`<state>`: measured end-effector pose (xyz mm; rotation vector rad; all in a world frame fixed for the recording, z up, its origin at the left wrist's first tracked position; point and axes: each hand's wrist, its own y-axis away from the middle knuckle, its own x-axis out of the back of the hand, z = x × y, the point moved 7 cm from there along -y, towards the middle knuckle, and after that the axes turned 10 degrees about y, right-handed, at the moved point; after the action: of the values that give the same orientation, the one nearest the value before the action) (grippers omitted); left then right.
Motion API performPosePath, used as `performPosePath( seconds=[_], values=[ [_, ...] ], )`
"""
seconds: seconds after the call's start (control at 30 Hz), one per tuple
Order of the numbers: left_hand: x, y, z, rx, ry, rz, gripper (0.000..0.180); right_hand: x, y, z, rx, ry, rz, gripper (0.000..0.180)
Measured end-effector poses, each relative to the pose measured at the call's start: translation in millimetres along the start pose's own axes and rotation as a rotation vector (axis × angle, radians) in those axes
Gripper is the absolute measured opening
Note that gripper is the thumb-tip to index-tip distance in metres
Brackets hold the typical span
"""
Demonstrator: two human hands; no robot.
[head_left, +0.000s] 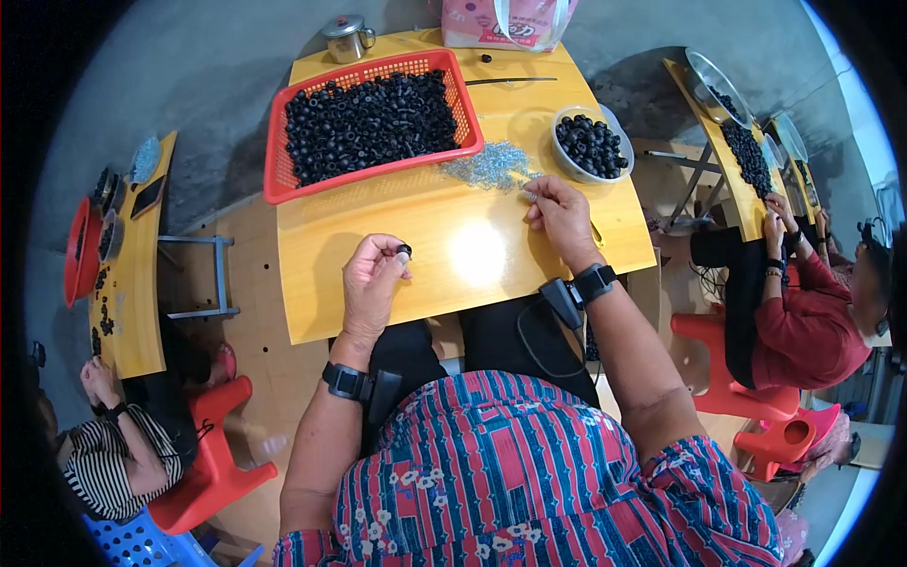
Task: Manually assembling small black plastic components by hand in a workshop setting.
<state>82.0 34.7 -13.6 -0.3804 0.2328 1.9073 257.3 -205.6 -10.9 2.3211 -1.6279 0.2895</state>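
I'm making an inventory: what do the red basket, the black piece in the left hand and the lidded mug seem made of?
The red basket looks like moulded plastic, slightly glossy, with even colour and lattice holes. The black piece may be plastic or rubber; its dark, smooth look leaves that open. The lidded mug seems polished metal: silvery and reflective.

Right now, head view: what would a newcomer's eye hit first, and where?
Most likely the red basket heaped with small black parts, on the far left of the yellow table. Beside its right corner lies a glinting silvery pile. Nearer the person, the left hand pinches a black piece over the table's near part, while the right hand pinches a small silvery piece by the pile.
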Motion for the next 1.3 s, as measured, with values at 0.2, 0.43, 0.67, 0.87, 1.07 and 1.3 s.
performPosePath(
  seconds=[0.2, 0.43, 0.67, 0.87, 1.07, 1.3],
  values=[
    [0, 1, 1, -0.002, 0.013, -0.002, 0.01, -6, 3, -6, -0.097, -0.291, 0.007, 0.019],
    [-1, 0, 2, -0.009, 0.03, -0.022, 0.011, -6, -5, -4, 0.09, -0.193, 0.04, 0.021],
    [-3, 2, 5, -0.023, 0.024, -0.012, 0.009, -3, -4, -4, 0.152, -0.012, 0.175, 0.022],
    [1, 1, 3, -0.019, 0.031, -0.032, 0.012, -6, 9, -28, 0.304, 0.483, 0.241, 0.012],
    [-2, 1, 4, -0.024, 0.044, -0.012, 0.011, -17, 20, -50, 0.343, 0.683, 0.21, 0.007],
    [0, 1, 3, -0.026, 0.043, -0.02, 0.012, -17, 18, -44, 0.393, 0.79, 0.197, 0.008]
  ],
)
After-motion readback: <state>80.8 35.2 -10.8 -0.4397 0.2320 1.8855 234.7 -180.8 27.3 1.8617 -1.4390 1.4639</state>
